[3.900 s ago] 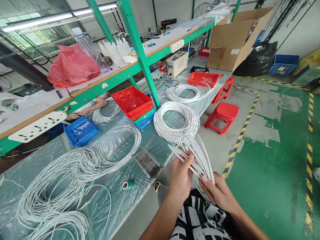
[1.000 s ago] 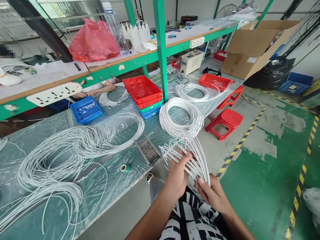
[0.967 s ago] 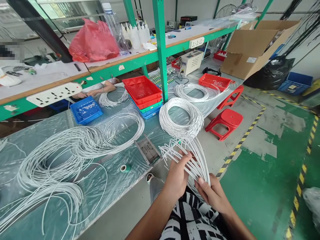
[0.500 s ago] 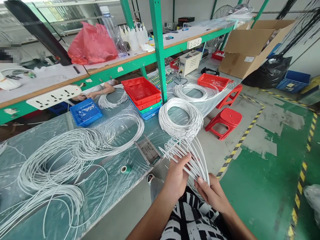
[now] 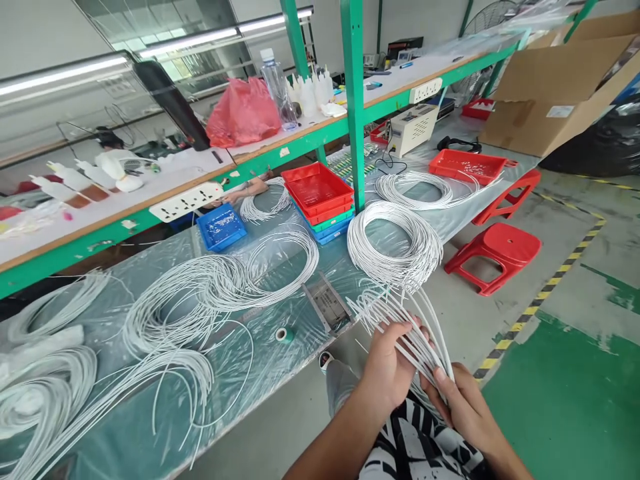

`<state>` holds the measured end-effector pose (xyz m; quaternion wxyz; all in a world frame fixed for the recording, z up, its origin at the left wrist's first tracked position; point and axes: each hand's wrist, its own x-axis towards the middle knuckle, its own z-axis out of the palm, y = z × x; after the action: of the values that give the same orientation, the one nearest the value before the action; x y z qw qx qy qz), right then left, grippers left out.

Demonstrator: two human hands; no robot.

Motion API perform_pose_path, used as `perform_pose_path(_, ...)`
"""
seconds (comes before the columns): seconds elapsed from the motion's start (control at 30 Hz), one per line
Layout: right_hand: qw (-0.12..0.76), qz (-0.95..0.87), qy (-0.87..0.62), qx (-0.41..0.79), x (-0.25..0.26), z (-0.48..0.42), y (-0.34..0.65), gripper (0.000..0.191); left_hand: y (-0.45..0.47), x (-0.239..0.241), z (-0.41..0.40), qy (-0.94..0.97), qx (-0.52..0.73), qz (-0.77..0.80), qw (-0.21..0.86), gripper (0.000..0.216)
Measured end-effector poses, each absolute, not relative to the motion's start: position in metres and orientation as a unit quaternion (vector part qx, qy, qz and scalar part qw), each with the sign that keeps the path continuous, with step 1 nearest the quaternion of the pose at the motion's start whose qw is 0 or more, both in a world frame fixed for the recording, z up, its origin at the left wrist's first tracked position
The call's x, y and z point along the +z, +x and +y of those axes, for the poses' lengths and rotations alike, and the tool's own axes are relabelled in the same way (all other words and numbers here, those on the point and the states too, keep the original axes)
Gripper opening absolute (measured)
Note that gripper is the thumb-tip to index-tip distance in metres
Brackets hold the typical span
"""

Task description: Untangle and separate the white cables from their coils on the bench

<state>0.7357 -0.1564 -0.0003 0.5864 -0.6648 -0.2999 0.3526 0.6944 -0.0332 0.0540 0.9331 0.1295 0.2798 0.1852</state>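
Over my lap, both hands hold a fanned bundle of white cable ends [image 5: 400, 320]. My left hand [image 5: 387, 367] grips the bundle from the left, thumb across the strands. My right hand [image 5: 463, 407] pinches the same strands from below on the right. The strands run up to a white cable coil [image 5: 395, 243] at the table's near edge. Several loose white cable loops [image 5: 200, 300] are spread over the plastic-covered table [image 5: 280, 267] to the left.
A roll of green tape [image 5: 284, 334] and a grey metal jig [image 5: 330, 308] lie near the table edge. Stacked red trays [image 5: 317, 193], a blue bin [image 5: 220, 227] and another person's hands [image 5: 245, 192] are at the back. Red stools [image 5: 495, 250] stand on the right.
The view has swung left and down a little, so more of the table's left side shows. My hands still hold the fanned cable ends in the same grip.
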Motion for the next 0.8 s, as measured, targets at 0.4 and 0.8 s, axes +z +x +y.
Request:
perform_pose_path(0.4, 0.581, -0.304, -0.709, 0.259, 0.000, -0.154, 0.728, 0.064, 0.683, 0.047, -0.040, 0.194, 0.186, 0.293, 0.918, 0.037)
perform_pose_path(0.8, 0.529, -0.213, -0.817, 0.080, -0.025, -0.136, 0.690, 0.057, 0.662, 0.049, -0.007, 0.255, 0.116, 0.320, 0.905, 0.052)
